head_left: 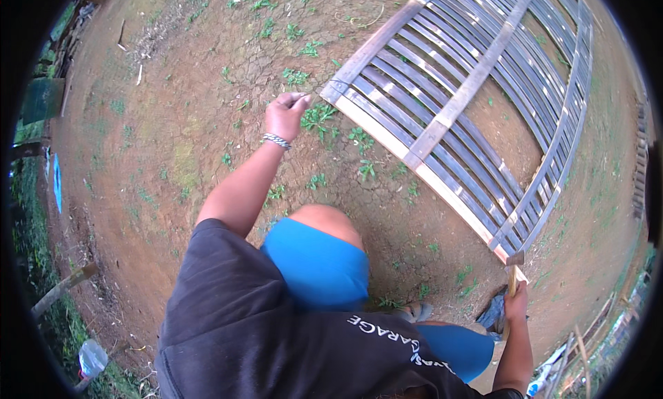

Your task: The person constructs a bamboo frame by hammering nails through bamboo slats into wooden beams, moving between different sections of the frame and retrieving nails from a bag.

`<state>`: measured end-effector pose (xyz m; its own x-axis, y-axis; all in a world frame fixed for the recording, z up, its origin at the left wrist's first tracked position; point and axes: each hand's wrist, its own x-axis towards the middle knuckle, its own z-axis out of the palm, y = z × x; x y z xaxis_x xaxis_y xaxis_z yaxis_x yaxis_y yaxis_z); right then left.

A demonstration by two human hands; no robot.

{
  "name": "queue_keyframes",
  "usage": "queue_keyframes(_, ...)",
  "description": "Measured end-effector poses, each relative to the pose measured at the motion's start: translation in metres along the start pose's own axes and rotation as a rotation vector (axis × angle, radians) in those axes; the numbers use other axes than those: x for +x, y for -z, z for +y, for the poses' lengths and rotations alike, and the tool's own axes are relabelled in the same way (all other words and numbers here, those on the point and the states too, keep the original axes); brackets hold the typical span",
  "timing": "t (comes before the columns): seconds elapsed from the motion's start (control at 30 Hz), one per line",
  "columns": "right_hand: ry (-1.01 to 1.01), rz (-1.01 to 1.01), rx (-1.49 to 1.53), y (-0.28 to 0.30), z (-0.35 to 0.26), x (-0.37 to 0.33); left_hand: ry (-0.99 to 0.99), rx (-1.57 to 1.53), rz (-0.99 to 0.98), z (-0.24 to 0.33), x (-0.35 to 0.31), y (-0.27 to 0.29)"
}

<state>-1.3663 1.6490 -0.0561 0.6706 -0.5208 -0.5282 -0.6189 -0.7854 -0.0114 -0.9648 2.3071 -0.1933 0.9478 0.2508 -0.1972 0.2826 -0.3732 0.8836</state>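
My right hand (pixel 515 306) is wrapped round the wooden handle of a hammer (pixel 512 281). The hammer's head is up beside the near right corner of a slatted bamboo panel (pixel 452 112). Long dark slats run across this panel, held by crosswise strips, and a pale wooden batten (pixel 383 131) forms its near edge. My left hand (pixel 284 116) is raised just left of the panel's left corner, apart from it. Its thumb and fingers are pinched together; whatever they hold, if anything, is too small to make out.
Cracked brown soil (pixel 159 123) with small green weeds (pixel 318 117) surrounds the panel. A crumpled dark bag or cloth (pixel 492 313) lies near my right hand. A wooden pole (pixel 63 288) and a clear plastic container (pixel 92 359) are at the left; sticks (pixel 583 361) lie at the lower right.
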Motion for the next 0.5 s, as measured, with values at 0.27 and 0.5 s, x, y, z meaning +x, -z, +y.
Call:
queue_keyframes(0.27, 0.127, -0.212, 0.316, 0.024, -0.295, 0.045, -0.166, -0.090, 0.057, -0.055, 0.042, -0.054)
queue_keyframes(0.5, 0.302, -0.364, 0.352, -0.009, -0.433, 0.058, -0.260, -0.036, 0.070, -0.059, 0.049, -0.063)
